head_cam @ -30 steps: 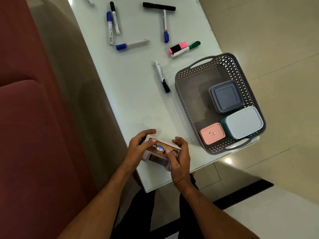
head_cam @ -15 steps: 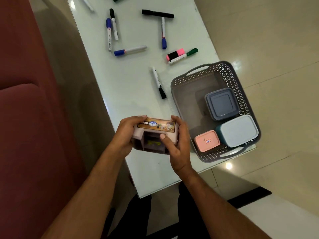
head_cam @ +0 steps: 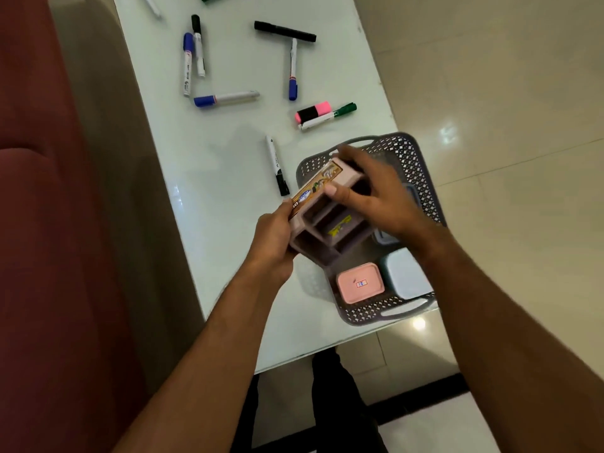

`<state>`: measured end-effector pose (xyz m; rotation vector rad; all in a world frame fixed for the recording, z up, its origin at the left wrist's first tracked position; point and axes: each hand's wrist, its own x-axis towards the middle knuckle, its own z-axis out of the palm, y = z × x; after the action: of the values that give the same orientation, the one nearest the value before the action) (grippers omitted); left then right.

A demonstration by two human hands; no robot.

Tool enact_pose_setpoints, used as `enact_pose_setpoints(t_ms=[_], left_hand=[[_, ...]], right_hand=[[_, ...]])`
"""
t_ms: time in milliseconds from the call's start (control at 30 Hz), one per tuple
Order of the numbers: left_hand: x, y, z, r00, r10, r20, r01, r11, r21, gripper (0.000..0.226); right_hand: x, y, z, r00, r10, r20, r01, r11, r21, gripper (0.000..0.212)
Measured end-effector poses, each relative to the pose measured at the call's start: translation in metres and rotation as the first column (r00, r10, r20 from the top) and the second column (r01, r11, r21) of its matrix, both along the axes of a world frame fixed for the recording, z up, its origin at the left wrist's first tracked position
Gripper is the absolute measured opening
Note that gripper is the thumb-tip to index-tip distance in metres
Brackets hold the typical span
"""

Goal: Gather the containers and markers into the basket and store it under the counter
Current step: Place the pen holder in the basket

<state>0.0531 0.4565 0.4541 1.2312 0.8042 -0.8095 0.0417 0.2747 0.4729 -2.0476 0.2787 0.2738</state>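
Observation:
Both hands hold a mauve compartment organiser [head_cam: 330,220] with a printed label, tilted over the left side of the grey perforated basket [head_cam: 415,158]. My left hand [head_cam: 273,235] grips its near end. My right hand [head_cam: 372,191] grips its far end, thumb on the top edge. Inside the basket lie a pink lidded container [head_cam: 359,282] and a pale blue container [head_cam: 405,276]; a grey one is mostly hidden under my right hand. Several markers lie on the white table [head_cam: 228,191], the nearest a black-capped marker [head_cam: 277,165] just left of the basket.
A pink highlighter [head_cam: 312,112] and a green-capped marker [head_cam: 327,116] lie beyond the basket. Blue-capped markers [head_cam: 225,98] and a black marker [head_cam: 284,31] are farther up. A red sofa [head_cam: 39,223] runs along the left. Tiled floor [head_cam: 506,158] lies to the right.
The organiser has been lifted off the table's near edge and carried right and away, turning until it hangs tilted over the basket. Both hands moved with it.

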Motion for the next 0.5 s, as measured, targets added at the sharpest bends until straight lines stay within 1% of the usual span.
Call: enact_pose_setpoints(t_ms=[67,167,200,267,333,400,433,500], left_hand=[[-0.001,-0.013,0.002,0.999,0.043,-0.007,-0.043,0.999,-0.003,0.035],[-0.003,-0.030,0.004,0.990,0.137,-0.024,-0.135,0.989,0.058,0.035],[-0.004,-0.035,0.004,0.985,0.172,-0.029,-0.169,0.981,0.096,0.036],[-0.009,-0.042,0.002,0.971,0.238,-0.024,-0.229,0.956,0.185,0.041],[-0.015,-0.050,0.000,0.960,0.279,0.026,-0.274,0.917,0.290,0.045],[-0.022,-0.057,0.002,0.949,0.309,0.056,-0.309,0.889,0.338,0.050],[-0.026,-0.062,0.004,0.943,0.331,0.047,-0.327,0.886,0.328,0.049],[-0.031,-0.073,0.008,0.922,0.386,-0.029,-0.371,0.901,0.224,0.036]], right_hand=[[0.020,-0.014,0.010,0.993,0.108,-0.047,-0.111,0.991,-0.073,0.093],[0.043,-0.025,0.014,0.969,0.233,-0.083,-0.247,0.932,-0.265,0.086],[0.048,-0.027,0.013,0.962,0.257,-0.091,-0.272,0.915,-0.296,0.082],[0.056,-0.029,0.010,0.954,0.283,-0.098,-0.300,0.901,-0.314,0.073],[0.062,-0.032,0.009,0.948,0.299,-0.108,-0.318,0.899,-0.301,0.065],[0.068,-0.037,0.008,0.938,0.325,-0.119,-0.346,0.893,-0.287,0.062],[0.070,-0.038,0.008,0.930,0.344,-0.131,-0.368,0.885,-0.287,0.061],[0.073,-0.039,0.005,0.902,0.401,-0.160,-0.431,0.846,-0.314,0.061]])
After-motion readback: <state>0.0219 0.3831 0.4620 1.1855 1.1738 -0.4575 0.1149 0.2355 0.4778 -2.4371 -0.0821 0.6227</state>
